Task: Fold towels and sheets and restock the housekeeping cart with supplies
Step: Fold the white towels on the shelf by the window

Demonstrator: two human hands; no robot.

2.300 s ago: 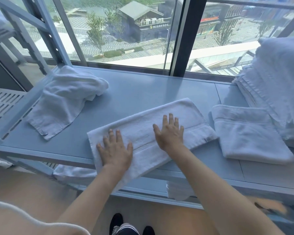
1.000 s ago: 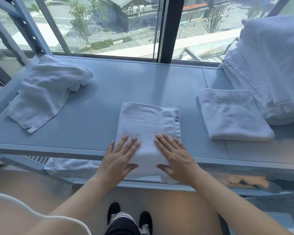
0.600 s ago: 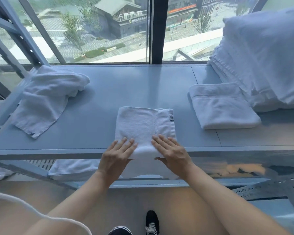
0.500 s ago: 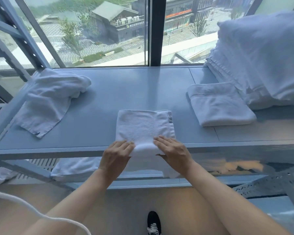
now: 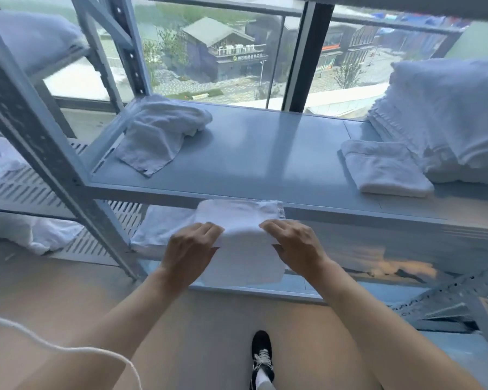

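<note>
Item: folded towel [image 5: 241, 237], gripped at its near edge between left hand [image 5: 190, 246] and right hand [image 5: 295, 244], clear of the shelf [image 5: 265, 153] beyond. Risk: uneven grip lets folds slump open.

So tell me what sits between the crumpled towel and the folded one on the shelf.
Nothing: in the head view, bare shelf runs from the crumpled towel to the folded towel.

The shelf [image 5: 265, 153] lies bare across its middle, from front edge to back edge. A crumpled towel [image 5: 158, 136] blocks its back left corner; a folded towel [image 5: 386, 168] and a towel stack [image 5: 448, 122] block its right end.
</note>
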